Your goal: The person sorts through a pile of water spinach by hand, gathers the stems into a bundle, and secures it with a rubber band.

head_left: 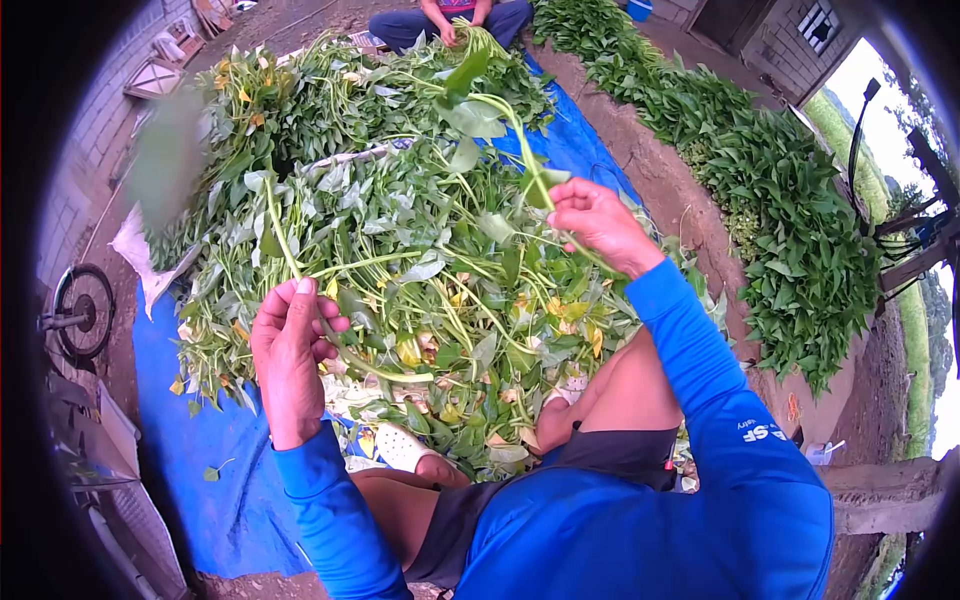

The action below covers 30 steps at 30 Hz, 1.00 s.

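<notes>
Outdoor dirt ground carries a smooth blue tarp (200, 480) heaped with a leafy pile (400, 250) of slender, glossy green stalks and soft pointed leaves. At 8 o'clock of the pile, the left hand (290, 350) is closed around thin stems (283, 235). At 3 o'clock, the right hand (595, 225) pinches a long curved stem (520, 140) that rises toward 12 o'clock. Another person (440, 20) sits at the pile's far edge.

Soft daylight, fisheye-warped dark edges
</notes>
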Available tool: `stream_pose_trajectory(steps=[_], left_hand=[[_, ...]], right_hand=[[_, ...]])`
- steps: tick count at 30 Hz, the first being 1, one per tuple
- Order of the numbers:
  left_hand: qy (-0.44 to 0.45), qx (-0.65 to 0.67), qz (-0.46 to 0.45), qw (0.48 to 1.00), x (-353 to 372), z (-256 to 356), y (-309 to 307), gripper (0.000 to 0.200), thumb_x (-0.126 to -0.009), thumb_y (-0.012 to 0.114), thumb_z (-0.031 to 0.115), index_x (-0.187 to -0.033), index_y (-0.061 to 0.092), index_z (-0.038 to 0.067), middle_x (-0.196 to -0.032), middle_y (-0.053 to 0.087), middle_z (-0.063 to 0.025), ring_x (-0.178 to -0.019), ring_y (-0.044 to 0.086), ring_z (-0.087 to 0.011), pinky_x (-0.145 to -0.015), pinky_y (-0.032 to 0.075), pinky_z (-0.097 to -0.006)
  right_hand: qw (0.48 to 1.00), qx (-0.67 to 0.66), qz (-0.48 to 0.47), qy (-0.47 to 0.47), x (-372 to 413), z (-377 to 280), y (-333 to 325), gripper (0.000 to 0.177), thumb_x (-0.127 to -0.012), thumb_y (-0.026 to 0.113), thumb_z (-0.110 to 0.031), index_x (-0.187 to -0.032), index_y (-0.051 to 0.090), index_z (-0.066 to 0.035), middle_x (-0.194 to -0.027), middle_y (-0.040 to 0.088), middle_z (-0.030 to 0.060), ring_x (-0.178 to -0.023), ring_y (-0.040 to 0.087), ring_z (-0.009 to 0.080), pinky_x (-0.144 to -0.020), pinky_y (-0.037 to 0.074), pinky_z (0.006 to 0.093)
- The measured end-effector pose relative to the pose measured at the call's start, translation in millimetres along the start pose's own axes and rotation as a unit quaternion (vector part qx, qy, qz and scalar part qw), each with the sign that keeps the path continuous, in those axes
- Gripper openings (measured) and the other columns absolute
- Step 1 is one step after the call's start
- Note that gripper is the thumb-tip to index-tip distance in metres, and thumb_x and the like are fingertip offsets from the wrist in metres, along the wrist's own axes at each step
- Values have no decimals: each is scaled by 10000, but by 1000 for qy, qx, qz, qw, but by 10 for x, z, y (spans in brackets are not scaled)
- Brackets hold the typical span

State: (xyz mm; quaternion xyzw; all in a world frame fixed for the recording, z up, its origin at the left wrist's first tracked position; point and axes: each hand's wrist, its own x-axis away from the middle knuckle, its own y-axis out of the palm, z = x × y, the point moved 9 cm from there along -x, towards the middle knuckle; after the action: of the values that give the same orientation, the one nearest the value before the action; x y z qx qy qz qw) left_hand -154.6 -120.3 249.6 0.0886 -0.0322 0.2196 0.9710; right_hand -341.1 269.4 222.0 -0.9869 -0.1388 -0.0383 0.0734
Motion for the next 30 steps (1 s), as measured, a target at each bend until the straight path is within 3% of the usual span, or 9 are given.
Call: stream_pose_trajectory(steps=[2, 4, 6, 11, 16, 22, 26, 27, 30], left_hand=[[15, -7, -21, 1000, 34, -16, 16, 244, -1060, 711, 347, -1083, 687, 105, -856, 702, -7, -710, 669, -74, -564, 453, -193], [3, -21, -5, 1000, 85, -17, 6, 257, -1060, 709, 362, -1053, 684, 106, -846, 698, -4, -721, 662, -71, -577, 446, -196], [15, -41, -19, 999, 125, -26, -10, 251, -1057, 714, 355, -1053, 683, 106, -851, 702, -5, -729, 662, -73, -580, 445, -202], [18, -65, -48, 997, 188, -153, 146, 196, -1065, 702, 286, -1068, 669, 94, -874, 712, -1, -753, 674, -79, -586, 455, -213], [3, -72, -100, 992, 184, -509, 597, 209, -1055, 728, 283, -992, 621, 115, -759, 630, 26, -651, 561, -48, -567, 398, -215], [49, -17, -61, 997, 166, -530, 673, 248, -1051, 738, 310, -987, 690, 75, -729, 624, 46, -621, 527, -39, -576, 402, -216], [18, -34, -86, 996, 164, -559, 784, 256, -1033, 766, 305, -1051, 754, 50, -734, 605, 70, -614, 494, -28, -572, 399, -216], [2, -7, -93, 996, 157, -597, 827, 273, -1016, 788, 307, -1088, 777, 44, -736, 593, 82, -613, 473, -23, -569, 387, -218], [-3, -22, -118, 993, 115, -655, 830, 282, -1022, 772, 362, -1017, 776, 80, -693, 571, 80, -564, 433, -34, -538, 335, -233]], right_hand=[[994, 106, 1, 33, -53, 442, 60, 231, -895, 765, -85, -1099, 665, -46, -983, 679, 2, -848, 633, 106, -653, 557, 313], [998, 63, 13, -11, 101, 248, 194, 198, -902, 771, -82, -1045, 635, -80, -962, 675, 4, -840, 621, 104, -664, 523, 295], [1000, 6, 2, 24, 119, 442, 331, 202, -903, 776, -80, -1054, 641, -78, -970, 681, 11, -856, 625, 110, -665, 524, 298], [1000, -11, 23, 4, 229, 589, 581, 283, -918, 784, -101, -1163, 647, -60, -1109, 665, 35, -917, 634, 134, -722, 543, 331], [991, -118, -35, -52, 569, 518, 1082, 269, -934, 788, -88, -1156, 637, -68, -1115, 655, 37, -915, 636, 113, -745, 551, 301], [991, -132, -16, -9, 878, 484, 1349, 269, -997, 729, -64, -1211, 570, -27, -1132, 668, 75, -914, 633, 100, -746, 549, 297], [985, -108, -110, -77, 1019, 394, 1625, 272, -1014, 686, -7, -1253, 566, -56, -1016, 687, 47, -867, 601, 76, -707, 509, 277], [986, -108, -117, -59, 1070, 411, 1690, 191, -1008, 701, -41, -1177, 613, -41, -988, 675, 47, -848, 598, 85, -736, 510, 292], [982, 103, -130, -85, 1138, 339, 1708, 138, -1013, 696, -119, -1057, 648, 3, -961, 675, 78, -828, 622, 146, -759, 518, 345]])
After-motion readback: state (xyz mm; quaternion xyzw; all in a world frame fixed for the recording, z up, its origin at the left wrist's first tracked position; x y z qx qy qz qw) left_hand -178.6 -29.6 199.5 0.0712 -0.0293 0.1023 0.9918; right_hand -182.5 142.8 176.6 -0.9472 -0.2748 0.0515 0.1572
